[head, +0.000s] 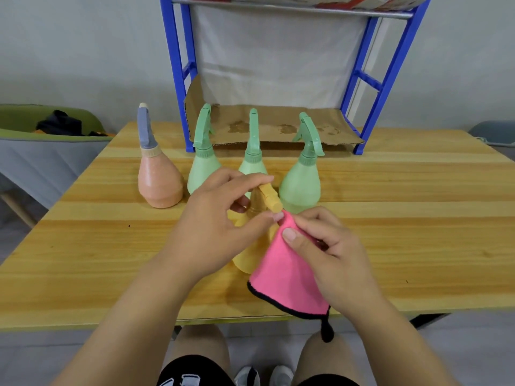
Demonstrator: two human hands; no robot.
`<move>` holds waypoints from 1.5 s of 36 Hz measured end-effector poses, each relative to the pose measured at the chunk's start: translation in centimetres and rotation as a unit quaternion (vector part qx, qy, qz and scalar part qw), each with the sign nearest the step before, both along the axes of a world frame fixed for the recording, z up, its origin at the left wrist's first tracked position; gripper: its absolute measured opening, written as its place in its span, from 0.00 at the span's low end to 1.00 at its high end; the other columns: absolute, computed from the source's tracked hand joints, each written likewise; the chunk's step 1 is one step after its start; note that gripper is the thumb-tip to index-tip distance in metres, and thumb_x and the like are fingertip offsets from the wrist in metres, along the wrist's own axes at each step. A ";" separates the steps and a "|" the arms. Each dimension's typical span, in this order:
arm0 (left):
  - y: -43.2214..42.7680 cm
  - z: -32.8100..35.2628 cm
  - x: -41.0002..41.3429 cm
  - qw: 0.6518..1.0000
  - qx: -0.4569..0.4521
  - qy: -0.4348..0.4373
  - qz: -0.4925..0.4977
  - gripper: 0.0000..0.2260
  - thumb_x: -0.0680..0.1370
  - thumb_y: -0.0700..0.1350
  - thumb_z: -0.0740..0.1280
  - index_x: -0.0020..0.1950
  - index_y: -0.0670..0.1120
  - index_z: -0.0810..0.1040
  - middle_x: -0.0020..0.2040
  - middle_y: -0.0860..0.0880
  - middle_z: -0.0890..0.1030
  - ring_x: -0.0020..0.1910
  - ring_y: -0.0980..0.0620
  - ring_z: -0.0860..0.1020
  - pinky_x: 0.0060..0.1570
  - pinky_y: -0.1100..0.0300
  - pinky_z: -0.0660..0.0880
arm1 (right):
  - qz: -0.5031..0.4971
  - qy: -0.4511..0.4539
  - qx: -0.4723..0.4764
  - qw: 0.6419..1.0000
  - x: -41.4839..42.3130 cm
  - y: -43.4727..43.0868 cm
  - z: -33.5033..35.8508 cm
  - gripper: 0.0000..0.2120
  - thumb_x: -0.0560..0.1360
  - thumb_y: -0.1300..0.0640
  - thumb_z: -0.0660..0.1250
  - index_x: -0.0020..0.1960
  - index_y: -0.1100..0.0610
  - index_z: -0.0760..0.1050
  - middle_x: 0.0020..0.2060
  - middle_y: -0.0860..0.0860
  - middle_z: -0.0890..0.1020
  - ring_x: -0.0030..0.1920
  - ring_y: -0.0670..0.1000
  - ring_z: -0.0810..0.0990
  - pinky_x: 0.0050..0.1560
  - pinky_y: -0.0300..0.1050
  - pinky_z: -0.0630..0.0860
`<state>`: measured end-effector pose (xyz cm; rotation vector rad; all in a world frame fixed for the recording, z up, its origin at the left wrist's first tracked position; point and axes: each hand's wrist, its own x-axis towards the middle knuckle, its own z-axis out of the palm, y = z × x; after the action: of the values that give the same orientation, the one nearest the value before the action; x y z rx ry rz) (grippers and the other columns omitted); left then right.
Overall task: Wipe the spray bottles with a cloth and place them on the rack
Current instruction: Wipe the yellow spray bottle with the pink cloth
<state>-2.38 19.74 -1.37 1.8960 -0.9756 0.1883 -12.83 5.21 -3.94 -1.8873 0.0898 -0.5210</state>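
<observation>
Yellow spray bottle sits centre on the tabletop, near the front edge. Left-hand grip pinches its trigger head; right-hand grip pinches the pink cloth against its neck, and the cloth's corner hangs over the front edge. Bare wood lies to both sides. Just behind is a tight row: peach bottle, left green bottle, middle green bottle partly hidden by the hand, right green bottle. The row stands between it and the blue rack, whose bottom shelf holds a cardboard sheet. Pale wall behind, green chair at left.
</observation>
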 end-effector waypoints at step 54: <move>2.4 -0.3 2.0 0.999 -0.037 -0.014 0.029 0.12 0.78 0.43 0.63 0.59 0.55 0.74 0.54 0.59 0.76 0.56 0.64 0.74 0.52 0.73 0.71 | -0.019 0.057 -0.134 0.989 4.2 0.6 -1.5 0.15 0.75 0.43 0.57 0.40 0.50 0.77 0.40 0.46 0.71 0.43 0.42 0.73 0.44 0.29 0.67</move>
<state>-0.39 22.18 -1.63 1.8597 -0.9216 0.2810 -8.64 5.76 -5.47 -2.1828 0.1359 -0.4687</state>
